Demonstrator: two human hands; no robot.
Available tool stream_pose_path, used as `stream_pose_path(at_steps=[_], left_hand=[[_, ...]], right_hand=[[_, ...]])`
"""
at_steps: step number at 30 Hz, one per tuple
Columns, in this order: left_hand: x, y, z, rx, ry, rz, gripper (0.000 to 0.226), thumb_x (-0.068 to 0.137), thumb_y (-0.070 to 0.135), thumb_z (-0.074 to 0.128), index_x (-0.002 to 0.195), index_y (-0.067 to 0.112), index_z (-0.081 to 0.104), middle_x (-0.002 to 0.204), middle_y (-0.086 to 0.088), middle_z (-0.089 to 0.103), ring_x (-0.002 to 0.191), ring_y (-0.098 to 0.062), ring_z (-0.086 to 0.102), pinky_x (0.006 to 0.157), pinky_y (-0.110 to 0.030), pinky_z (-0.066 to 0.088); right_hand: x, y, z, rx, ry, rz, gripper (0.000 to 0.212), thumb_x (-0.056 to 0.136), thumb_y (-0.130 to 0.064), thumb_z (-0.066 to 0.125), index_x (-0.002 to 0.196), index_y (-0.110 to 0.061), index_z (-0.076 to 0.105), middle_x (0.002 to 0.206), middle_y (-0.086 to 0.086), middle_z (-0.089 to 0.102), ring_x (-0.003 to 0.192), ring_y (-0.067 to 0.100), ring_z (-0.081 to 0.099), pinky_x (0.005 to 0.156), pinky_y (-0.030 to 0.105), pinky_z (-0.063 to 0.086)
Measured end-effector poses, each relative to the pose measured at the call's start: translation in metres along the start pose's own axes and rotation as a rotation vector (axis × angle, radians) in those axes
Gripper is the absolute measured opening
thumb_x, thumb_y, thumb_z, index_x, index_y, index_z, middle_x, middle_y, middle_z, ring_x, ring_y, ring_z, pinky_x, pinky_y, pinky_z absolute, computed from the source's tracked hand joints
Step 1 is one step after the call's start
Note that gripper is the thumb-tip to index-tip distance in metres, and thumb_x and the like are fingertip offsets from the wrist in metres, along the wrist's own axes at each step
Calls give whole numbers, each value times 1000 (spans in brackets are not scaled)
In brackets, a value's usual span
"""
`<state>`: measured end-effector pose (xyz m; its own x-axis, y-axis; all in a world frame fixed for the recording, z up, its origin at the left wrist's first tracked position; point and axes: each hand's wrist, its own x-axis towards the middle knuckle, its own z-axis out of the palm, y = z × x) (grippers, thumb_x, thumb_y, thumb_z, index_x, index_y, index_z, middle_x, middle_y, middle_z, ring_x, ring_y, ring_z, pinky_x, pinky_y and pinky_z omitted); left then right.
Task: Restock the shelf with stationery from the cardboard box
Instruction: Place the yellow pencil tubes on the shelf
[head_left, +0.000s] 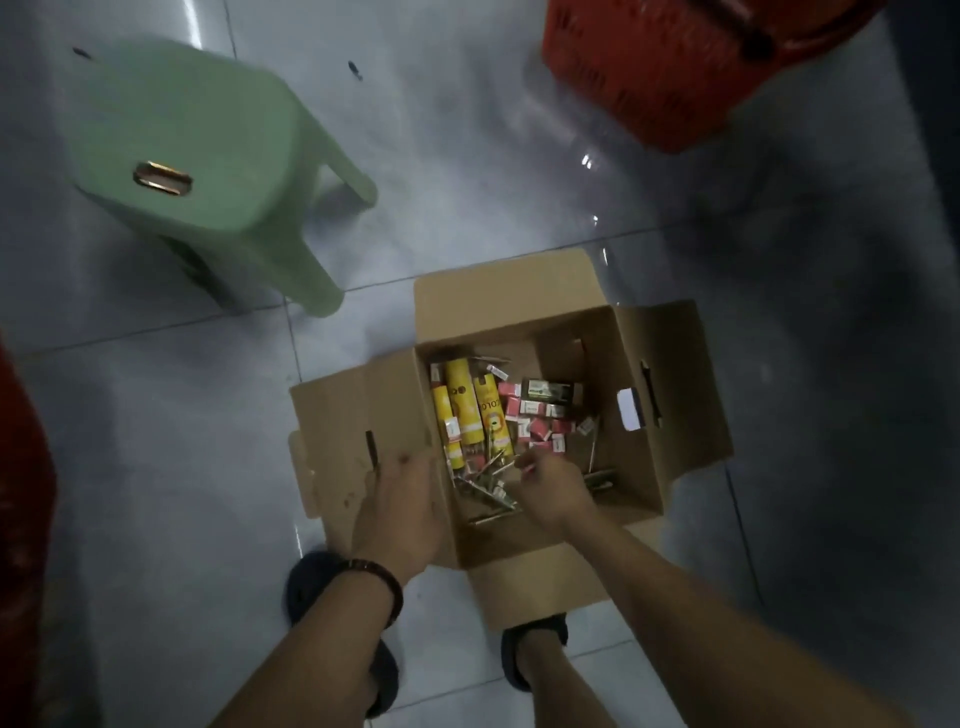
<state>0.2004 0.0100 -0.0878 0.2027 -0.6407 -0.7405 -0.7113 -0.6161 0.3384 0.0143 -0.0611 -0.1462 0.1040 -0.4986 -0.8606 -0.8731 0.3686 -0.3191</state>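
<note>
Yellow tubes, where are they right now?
In the head view, the yellow tubes lie inside the open cardboard box, along its left wall, with the small red packets just to their right.
</note>
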Motion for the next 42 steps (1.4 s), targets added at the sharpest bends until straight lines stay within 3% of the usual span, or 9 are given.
stream_pose_path(at_steps=[6,12,16,23,27,31,35,38,42], left_hand=[[86,-29,81,-223,185,-50,52,95,18,75,139,33,50,144,-1,35,127,-21,51,104,-36,53],[106,-49,113,-225,236,29,58,92,2,71,135,35,52,140,5,25,134,-23,35,108,-41,51],[110,-48,113,-212,227,32,64,89,-3,69,136,35,51,139,3,23,132,-22,31,108,-39,50],[114,-46,106,-265,214,-3,55,94,7,72,133,39,51,136,7,23,128,-13,28,103,-29,49],[105,-38,100,-434,291,23,29,101,16,65,122,34,58,121,14,47,106,-1,47,74,-7,42],[97,-14,97,-937,80,-90,7,106,30,59,111,31,64,99,9,72,78,-6,70,67,-19,57],[104,10,85,-1509,-293,-329,33,100,57,59,120,31,65,123,-5,74,107,-23,76,84,-41,64],[112,17,81,-1664,-154,-335,33,103,41,63,126,18,67,119,-9,78,103,-22,77,80,-37,62],[112,2,79,-1469,92,-301,23,100,34,71,118,21,65,106,-7,79,95,-30,78,82,-53,65]], right_hand=[[158,9,50,61,196,31,50,85,-30,80,127,-14,57,123,11,66,114,33,65,87,35,52],[225,14,86,8,202,40,102,69,-55,93,147,-13,42,142,15,56,129,39,57,106,52,54],[272,43,101,50,200,88,116,38,-78,87,132,-17,61,127,10,66,117,33,67,97,48,61],[226,24,70,90,186,-31,55,77,-30,93,120,-17,62,105,0,74,96,22,70,87,41,59],[188,16,42,170,319,-225,28,80,-27,87,101,-30,69,94,-5,74,89,17,70,81,38,59],[129,11,7,342,444,-339,33,80,-26,90,104,-28,67,93,-9,71,87,14,71,76,43,64],[81,17,1,688,332,-322,33,84,-9,87,111,-13,69,101,2,75,94,26,76,79,41,67],[62,29,18,738,178,-320,26,84,-3,85,105,-3,69,97,4,76,91,24,75,79,41,64],[72,21,41,738,120,-303,27,99,-31,67,96,-6,77,93,13,78,88,31,73,76,42,55]])
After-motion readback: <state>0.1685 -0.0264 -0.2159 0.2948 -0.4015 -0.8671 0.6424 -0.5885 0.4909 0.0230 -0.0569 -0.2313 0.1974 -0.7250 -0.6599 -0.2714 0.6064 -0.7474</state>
